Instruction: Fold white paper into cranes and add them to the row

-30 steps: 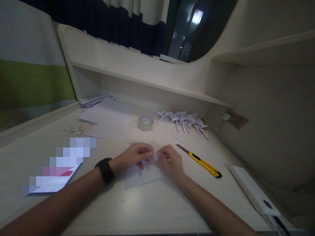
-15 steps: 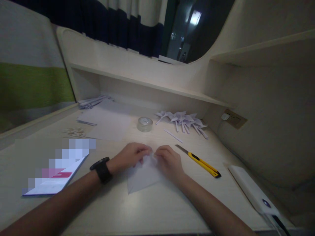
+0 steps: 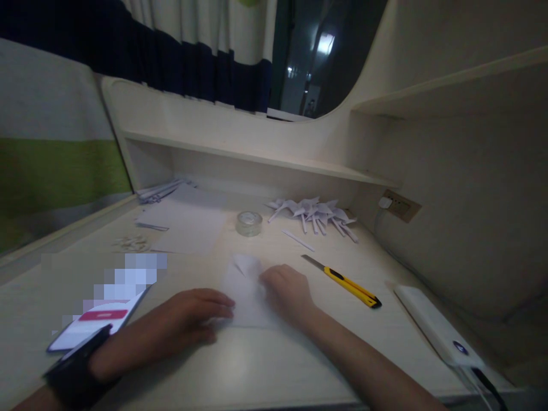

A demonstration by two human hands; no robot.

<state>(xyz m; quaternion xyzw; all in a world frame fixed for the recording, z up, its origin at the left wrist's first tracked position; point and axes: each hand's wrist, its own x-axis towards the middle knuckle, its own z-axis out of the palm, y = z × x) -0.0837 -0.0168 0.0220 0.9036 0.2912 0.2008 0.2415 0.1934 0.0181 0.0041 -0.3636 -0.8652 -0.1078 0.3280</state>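
Observation:
A small white sheet of paper (image 3: 247,302) lies on the desk between my hands, with a folded flap near its far end. My right hand (image 3: 287,292) is curled at the paper's right side, thumb and fingers closed on its edge; the fingertips are partly hidden and a little blurred. My left hand (image 3: 190,317), with a dark watch on the wrist, rests at the paper's left edge. Its fingers are stretched out and hold nothing. Beyond the paper stands a roll of clear tape (image 3: 249,224). A yellow utility knife (image 3: 351,285), blade out, lies right of my right hand.
Paper pinwheels (image 3: 317,214) lie at the back right, near a thin paper stick (image 3: 298,240). Larger paper sheets (image 3: 184,220) and a pile of small pale pieces (image 3: 131,244) sit back left. A phone (image 3: 107,314) lies left, a white power strip (image 3: 436,325) right.
My left hand has let go of the paper's far corner and moved left and nearer, its fingers spreading. The paper now lies flatter, with a flap showing. My right hand has shifted slightly nearer.

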